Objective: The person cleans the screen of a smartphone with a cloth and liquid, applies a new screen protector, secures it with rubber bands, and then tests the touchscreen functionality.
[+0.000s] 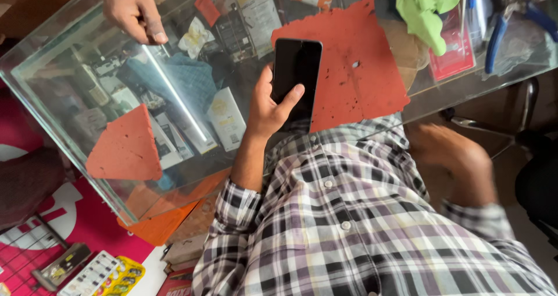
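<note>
Phone: black, flat rectangular smartphone point(296, 78) with a dark screen, held upright at centre frame, above the near edge of the counter.
Left hand: the person's left hand point(268, 107) grasps the phone from its left side, thumb laid across the lower screen, fingers behind the case.
Right hand: the person's right hand point(444, 148), blurred at right of centre, sits low beside the checked shirt, below the counter's edge; whether it is clenched or slack cannot be told, and nothing shows in it.
Counter: glass-topped display counter point(87, 86) fills the upper half of the frame, with boxes and small goods visible under the glass.
Mat: ragged-edged red rubber mat point(354, 69) lies on the glass just behind and right of the phone.
Scrap: red triangular mat piece point(125, 148) lies on the glass at left.
Cloth: crumpled bright green cloth point(424, 11) rests at upper right, near blue-handled pliers point(500, 31).
Other person: another person's hand point(132, 8) at upper left, fingers curled, fingertips on the glass.
</note>
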